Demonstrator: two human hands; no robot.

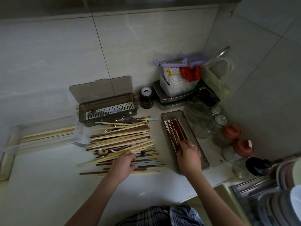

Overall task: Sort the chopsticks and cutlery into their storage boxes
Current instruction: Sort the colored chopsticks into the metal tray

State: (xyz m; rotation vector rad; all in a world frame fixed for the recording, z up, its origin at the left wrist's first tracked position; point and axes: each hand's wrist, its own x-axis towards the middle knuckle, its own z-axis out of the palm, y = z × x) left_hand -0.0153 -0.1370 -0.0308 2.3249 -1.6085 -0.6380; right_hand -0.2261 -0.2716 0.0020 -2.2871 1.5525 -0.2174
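Our left hand (124,163) grips chopsticks in the pile (122,141); our right hand (187,152) grips red chopsticks (177,129) inside the right box (203,154).

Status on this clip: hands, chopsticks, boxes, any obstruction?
Left hand gripping chopsticks in mixed pile. Right hand setting dark red chopsticks into right box. Rear box holds cutlery. Nothing blocking.
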